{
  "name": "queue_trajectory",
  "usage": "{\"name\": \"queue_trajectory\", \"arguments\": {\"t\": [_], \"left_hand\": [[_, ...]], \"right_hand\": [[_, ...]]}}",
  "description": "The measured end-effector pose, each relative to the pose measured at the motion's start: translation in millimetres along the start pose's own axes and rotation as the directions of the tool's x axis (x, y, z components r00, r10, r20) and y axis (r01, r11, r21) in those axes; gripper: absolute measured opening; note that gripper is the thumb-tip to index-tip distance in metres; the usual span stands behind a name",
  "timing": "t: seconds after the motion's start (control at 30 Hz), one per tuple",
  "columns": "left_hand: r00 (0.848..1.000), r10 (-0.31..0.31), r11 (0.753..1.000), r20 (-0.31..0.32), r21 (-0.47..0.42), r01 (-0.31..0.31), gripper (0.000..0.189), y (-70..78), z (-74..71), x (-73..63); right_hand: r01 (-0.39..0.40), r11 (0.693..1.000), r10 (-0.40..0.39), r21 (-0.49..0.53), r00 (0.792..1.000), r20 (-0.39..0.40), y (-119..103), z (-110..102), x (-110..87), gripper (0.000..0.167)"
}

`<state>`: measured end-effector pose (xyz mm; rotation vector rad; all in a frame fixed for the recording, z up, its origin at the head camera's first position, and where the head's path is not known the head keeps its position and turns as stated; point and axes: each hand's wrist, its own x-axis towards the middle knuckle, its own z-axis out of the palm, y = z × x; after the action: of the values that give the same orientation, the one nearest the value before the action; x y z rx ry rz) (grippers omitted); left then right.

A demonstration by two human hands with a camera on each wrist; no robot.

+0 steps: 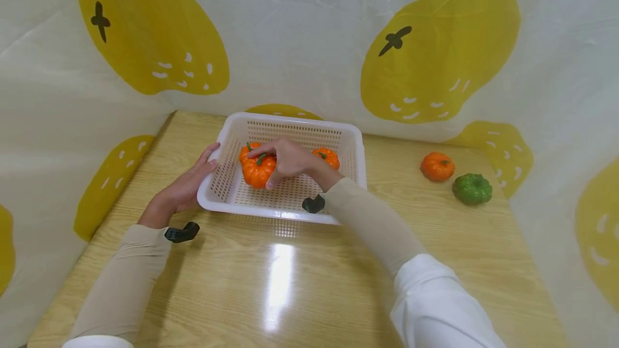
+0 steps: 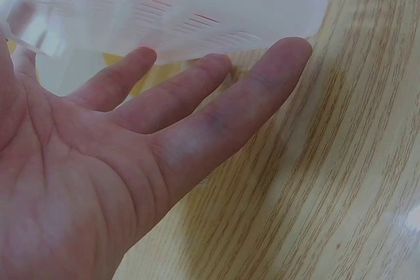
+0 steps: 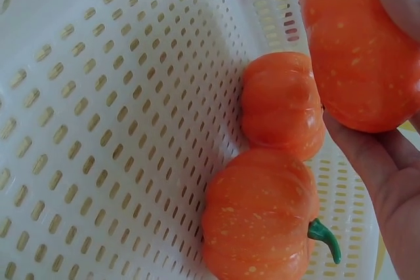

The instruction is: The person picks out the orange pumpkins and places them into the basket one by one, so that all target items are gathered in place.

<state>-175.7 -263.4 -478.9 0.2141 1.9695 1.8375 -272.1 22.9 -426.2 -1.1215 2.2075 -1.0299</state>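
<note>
A white plastic basket (image 1: 285, 214) with slotted walls stands on the table. My right hand (image 1: 290, 159) reaches into it and grips an orange toy pumpkin (image 1: 257, 173) with a green stem. In the right wrist view this held pumpkin (image 3: 361, 50) is at the upper right, between thumb and fingers. Two more orange pumpkins sit in the basket: one (image 1: 244, 153) partly hidden behind the held one, another (image 1: 326, 157) partly covered by my right wrist. My left hand (image 1: 186, 184) rests against the basket's left side, its fingers (image 2: 216, 116) extended and touching the wall.
On the right of the wooden table (image 1: 217, 283) lie an orange pumpkin (image 1: 437, 166) and a green pumpkin (image 1: 472, 189). A pale sheet (image 1: 300, 42) printed with yellow fruit hangs behind and beside the table.
</note>
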Motion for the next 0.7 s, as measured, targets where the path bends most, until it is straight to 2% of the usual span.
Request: {"name": "queue_trajectory", "arguments": {"t": [0.43, 0.7], "left_hand": [[1.0, -0.021, 1.0, -0.019, 0.005, 0.021, 0.058, -2.2, -2.7, 0.5], [1.0, -0.006, 1.0, -0.009, 0.008, 0.006, 0.059, -2.5, -1.4, 0.7]], "right_hand": [[-0.001, 1.0, 0.001, 0.01, 1.0, 0.031, -0.2, 2.6, 4.8, 0.078], [0.008, 0.999, -0.006, -0.044, 0.999, 0.052, -0.8, 2.9, 5.5, 0.08]]}}
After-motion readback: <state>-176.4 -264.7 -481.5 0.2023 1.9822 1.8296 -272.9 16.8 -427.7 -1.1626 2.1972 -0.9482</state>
